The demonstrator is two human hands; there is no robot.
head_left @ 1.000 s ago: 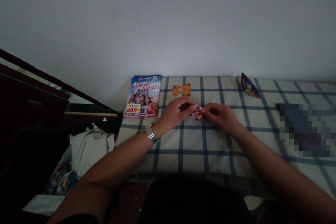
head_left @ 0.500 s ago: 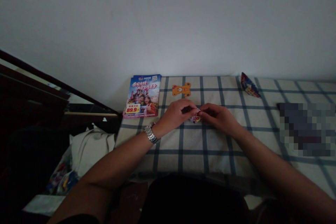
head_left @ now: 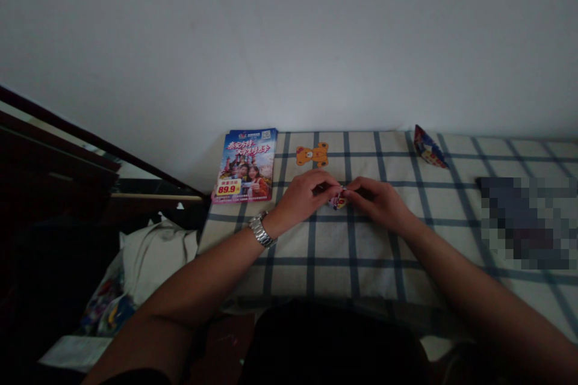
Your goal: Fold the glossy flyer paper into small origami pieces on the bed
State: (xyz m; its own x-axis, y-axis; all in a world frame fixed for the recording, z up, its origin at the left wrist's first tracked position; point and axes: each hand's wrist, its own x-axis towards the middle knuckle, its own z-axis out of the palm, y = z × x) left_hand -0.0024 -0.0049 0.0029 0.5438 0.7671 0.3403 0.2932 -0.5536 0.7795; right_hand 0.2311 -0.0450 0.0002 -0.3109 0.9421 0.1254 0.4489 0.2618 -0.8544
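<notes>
My left hand (head_left: 303, 195), with a metal watch (head_left: 261, 230) on its wrist, and my right hand (head_left: 378, 200) meet over the checked cloth (head_left: 352, 246). Both pinch a small folded piece of printed paper (head_left: 337, 200), red and white, pressed low against the cloth. Most of the paper is hidden between my fingertips. A stack of colourful flyers (head_left: 246, 163) lies to the left of my left hand. An orange bear-shaped cutout (head_left: 312, 154) lies just beyond my hands.
A folded paper shape (head_left: 428, 148) in red and blue stands at the back right near the white wall. A blurred dark patch (head_left: 526, 221) covers part of the cloth at right. Dark wooden furniture and a pale bag (head_left: 153, 252) sit lower left.
My hands have closed in on the folded paper and lowered it to the cloth; less of it shows than a second ago. Everything else is unmoved.
</notes>
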